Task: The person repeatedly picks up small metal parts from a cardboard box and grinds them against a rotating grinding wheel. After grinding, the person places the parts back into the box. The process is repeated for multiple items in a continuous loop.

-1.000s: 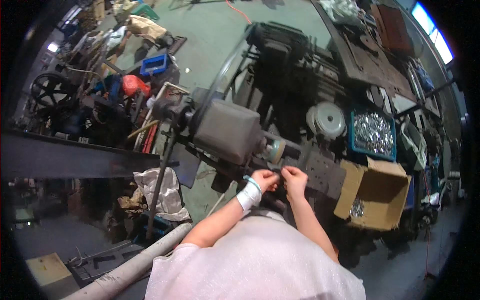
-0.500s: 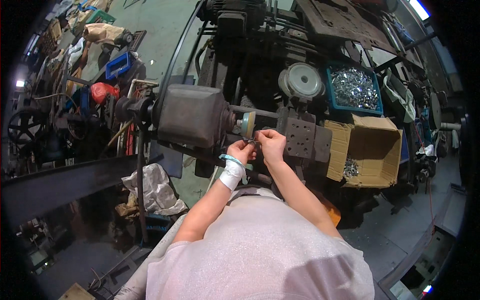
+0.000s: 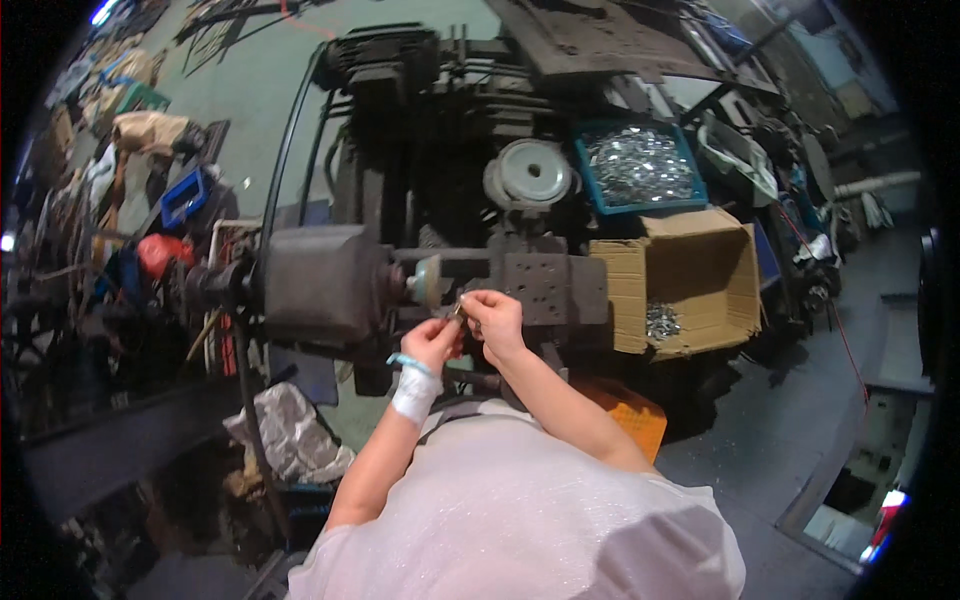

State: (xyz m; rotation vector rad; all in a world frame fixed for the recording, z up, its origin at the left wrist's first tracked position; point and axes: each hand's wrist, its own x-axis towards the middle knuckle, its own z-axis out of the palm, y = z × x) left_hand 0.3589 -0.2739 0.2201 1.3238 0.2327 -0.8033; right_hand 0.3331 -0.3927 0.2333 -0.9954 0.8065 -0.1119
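Note:
A small shiny metal piece [image 3: 459,311] is pinched between the fingertips of both hands, just right of and nearer to me than a pale round grinding wheel [image 3: 428,282]. My left hand [image 3: 432,343], with a white wrap and a light blue band at the wrist, is closed on the piece from the left. From the right, my right hand [image 3: 497,322] grips it with thumb and fingers. The fingers cover most of the piece, so its exact shape is hidden. The wheel sits on the shaft of a dark machine housing [image 3: 322,283].
Beyond my right hand is a drilled metal block [image 3: 537,288]. An open cardboard box [image 3: 617,297] with some small metal parts stands to the right. Behind it, a teal crate [image 3: 598,203] is full of shiny parts. A round metal disc [image 3: 533,173] lies farther back.
The view has turned, so the machine and boxes appear farther left. Both hands have drawn slightly away from the wheel, toward the right, still holding the small metal piece.

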